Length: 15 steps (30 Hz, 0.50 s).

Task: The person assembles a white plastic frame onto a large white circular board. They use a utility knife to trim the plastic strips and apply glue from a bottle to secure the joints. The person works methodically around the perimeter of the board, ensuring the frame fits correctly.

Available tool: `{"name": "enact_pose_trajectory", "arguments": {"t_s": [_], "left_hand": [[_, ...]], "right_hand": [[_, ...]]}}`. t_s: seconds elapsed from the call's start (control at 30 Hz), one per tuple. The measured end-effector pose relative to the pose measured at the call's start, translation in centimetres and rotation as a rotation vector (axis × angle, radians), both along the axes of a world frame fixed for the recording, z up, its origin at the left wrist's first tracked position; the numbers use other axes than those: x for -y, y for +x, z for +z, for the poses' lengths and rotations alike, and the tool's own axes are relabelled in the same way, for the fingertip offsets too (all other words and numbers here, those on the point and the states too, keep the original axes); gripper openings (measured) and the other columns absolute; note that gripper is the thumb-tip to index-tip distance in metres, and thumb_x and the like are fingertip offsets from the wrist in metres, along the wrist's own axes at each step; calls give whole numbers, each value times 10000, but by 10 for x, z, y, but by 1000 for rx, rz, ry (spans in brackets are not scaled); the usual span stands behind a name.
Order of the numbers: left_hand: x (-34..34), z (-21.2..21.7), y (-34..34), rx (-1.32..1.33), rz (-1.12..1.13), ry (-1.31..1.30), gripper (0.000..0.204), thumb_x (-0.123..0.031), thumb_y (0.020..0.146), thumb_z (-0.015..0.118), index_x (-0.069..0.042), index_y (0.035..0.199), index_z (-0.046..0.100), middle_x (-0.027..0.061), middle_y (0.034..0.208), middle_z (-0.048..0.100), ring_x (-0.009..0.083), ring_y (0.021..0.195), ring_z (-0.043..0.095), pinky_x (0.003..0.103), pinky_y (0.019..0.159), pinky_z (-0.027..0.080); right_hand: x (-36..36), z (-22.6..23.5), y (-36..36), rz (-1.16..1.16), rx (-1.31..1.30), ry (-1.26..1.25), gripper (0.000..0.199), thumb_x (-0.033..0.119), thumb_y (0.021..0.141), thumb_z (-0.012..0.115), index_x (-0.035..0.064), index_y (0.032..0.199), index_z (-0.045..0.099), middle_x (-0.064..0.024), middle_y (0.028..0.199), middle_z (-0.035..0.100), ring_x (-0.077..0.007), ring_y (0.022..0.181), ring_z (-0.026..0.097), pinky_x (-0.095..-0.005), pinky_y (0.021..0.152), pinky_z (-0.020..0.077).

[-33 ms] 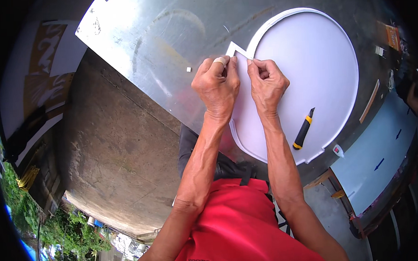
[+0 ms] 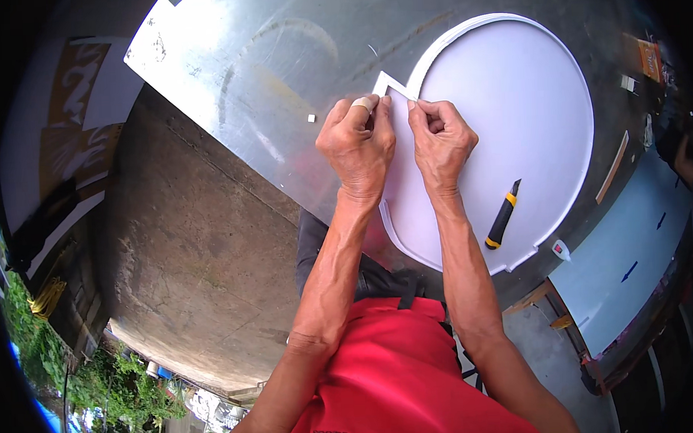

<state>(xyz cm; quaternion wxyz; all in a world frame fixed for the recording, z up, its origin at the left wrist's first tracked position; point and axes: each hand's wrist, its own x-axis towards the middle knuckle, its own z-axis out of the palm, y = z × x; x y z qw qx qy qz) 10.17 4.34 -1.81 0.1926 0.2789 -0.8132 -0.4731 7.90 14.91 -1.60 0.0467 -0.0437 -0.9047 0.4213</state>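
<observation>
A large round white panel (image 2: 511, 111) with a raised white edge lies on the metal table. At its upper left, a white strip (image 2: 394, 80) bends into a sharp corner beside the curved edge. My left hand (image 2: 357, 147) pinches the strip's left leg between thumb and fingers; a pale wrap circles one finger. Close by on the right, my right hand (image 2: 442, 143) has thumb and forefinger pressed together on the strip where it meets the round edge. The fingertips partly hide both grips. On the panel, right of my right forearm, rests a black and yellow utility knife (image 2: 502, 217), blade out.
The grey metal table (image 2: 280, 74) carries a small white block (image 2: 311, 118) left of my hands. At the right are a light blue sheet (image 2: 630, 260), a thin wooden strip (image 2: 613, 167) and a small white object with a red mark (image 2: 560, 249). Concrete floor (image 2: 195, 245) lies at left.
</observation>
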Motion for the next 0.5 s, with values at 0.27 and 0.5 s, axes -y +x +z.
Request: {"name": "enact_pose_trajectory", "arguments": {"t_s": [0.27, 0.5], "left_hand": [[0, -5, -2, -12, -34, -52, 133, -47, 828, 875, -18, 943, 816, 39, 682, 595, 104, 589, 532, 277, 542, 427], [-1, -3, -1, 25, -31, -40, 131, -42, 833, 877, -15, 945, 816, 40, 687, 599, 97, 599, 536, 265, 549, 433]], "right_hand": [[-1, 1, -1, 22, -25, 26, 141, 24, 852, 827, 9, 817, 691, -67, 688, 654, -158, 530, 570, -326, 510, 443], [-2, 6, -3, 37, 10, -5, 140, 4, 848, 826, 12, 822, 689, -63, 687, 649, -170, 537, 567, -332, 505, 434]]}}
